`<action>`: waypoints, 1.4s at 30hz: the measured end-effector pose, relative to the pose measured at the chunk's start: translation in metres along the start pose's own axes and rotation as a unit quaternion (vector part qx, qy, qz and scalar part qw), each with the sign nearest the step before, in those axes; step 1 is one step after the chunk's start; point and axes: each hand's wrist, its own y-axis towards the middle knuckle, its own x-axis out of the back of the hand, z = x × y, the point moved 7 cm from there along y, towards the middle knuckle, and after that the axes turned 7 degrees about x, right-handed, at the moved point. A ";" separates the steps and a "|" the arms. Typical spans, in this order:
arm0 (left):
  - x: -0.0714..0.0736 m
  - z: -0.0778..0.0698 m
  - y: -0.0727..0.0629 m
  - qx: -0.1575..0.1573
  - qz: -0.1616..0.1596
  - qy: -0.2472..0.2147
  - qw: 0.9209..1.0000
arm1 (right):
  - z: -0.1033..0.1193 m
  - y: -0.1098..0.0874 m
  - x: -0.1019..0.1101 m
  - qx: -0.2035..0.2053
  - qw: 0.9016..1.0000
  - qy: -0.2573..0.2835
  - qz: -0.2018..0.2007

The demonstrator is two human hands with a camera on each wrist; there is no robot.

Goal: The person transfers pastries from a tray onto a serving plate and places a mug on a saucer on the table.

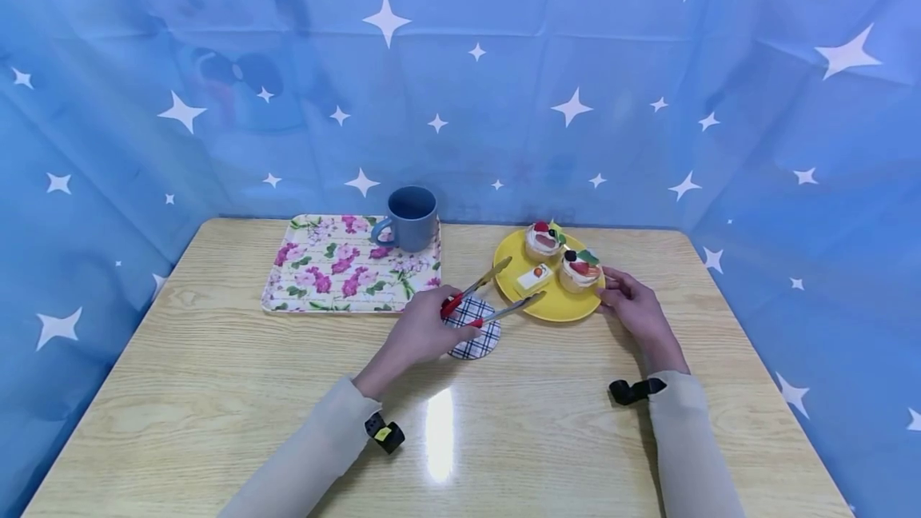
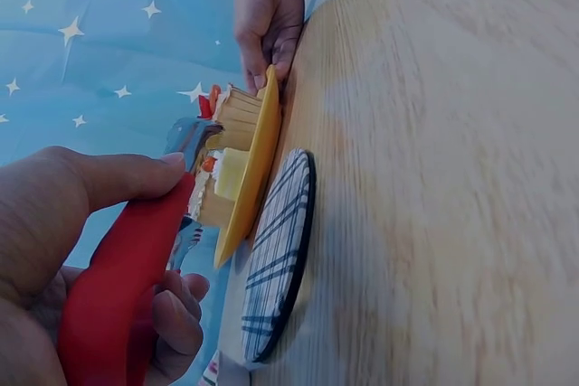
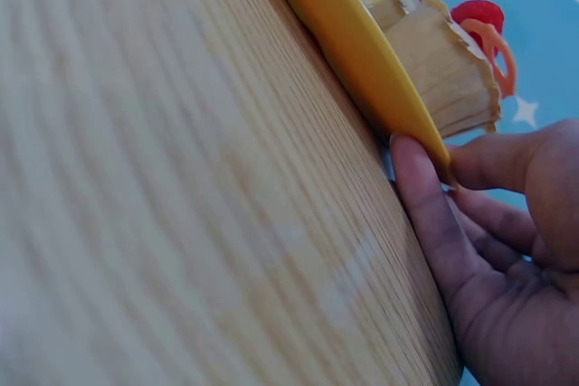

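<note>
My left hand (image 1: 428,326) holds a pair of red-handled metal tongs (image 1: 514,307), their arms spread apart toward the plate. In the left wrist view the thumb lies along the red grip (image 2: 118,287) and the fingers curl beneath it. A yellow plate (image 1: 557,310) carries two fruit-topped cupcakes (image 1: 541,241) and a small pale cake piece (image 1: 534,277). The tong tips hover by the cake piece, one on each side, apparently apart from it. At the plate's right rim my right hand (image 1: 636,310) pinches the edge between thumb and fingers, plain in the right wrist view (image 3: 507,250).
Below the tongs lies a round plaid coaster (image 1: 475,342). To the left a floral tray (image 1: 338,266) bears a blue mug (image 1: 413,221) at its back right corner. A starry blue curtain (image 1: 460,78) hangs behind the wooden table (image 1: 216,390).
</note>
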 end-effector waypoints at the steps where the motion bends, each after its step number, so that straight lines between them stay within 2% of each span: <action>1: 0.001 0.000 -0.001 0.001 -0.003 0.000 1.000 | 0.000 0.000 0.000 -0.001 1.000 -0.001 0.000; 5: 0.007 0.003 -0.005 0.003 -0.013 -0.008 1.000 | -0.002 0.001 0.000 -0.003 1.000 -0.003 -0.002; 11: 0.016 0.007 -0.010 -0.025 -0.031 -0.024 0.999 | -0.002 0.001 0.001 -0.001 1.000 -0.002 -0.002; 14: 0.020 0.008 -0.012 -0.029 -0.034 -0.039 0.998 | -0.003 0.001 0.001 0.000 1.000 -0.002 -0.004; 25: 0.038 0.020 -0.023 0.009 -0.064 -0.046 0.997 | -0.003 0.002 0.001 -0.002 1.000 0.000 -0.005; 31: 0.050 0.026 -0.028 0.008 -0.080 -0.047 0.996 | -0.001 0.001 0.002 0.007 1.000 0.005 -0.005; 42: 0.061 0.043 -0.035 0.015 -0.096 -0.061 0.993 | 0.000 0.000 -0.001 0.010 1.000 0.013 -0.010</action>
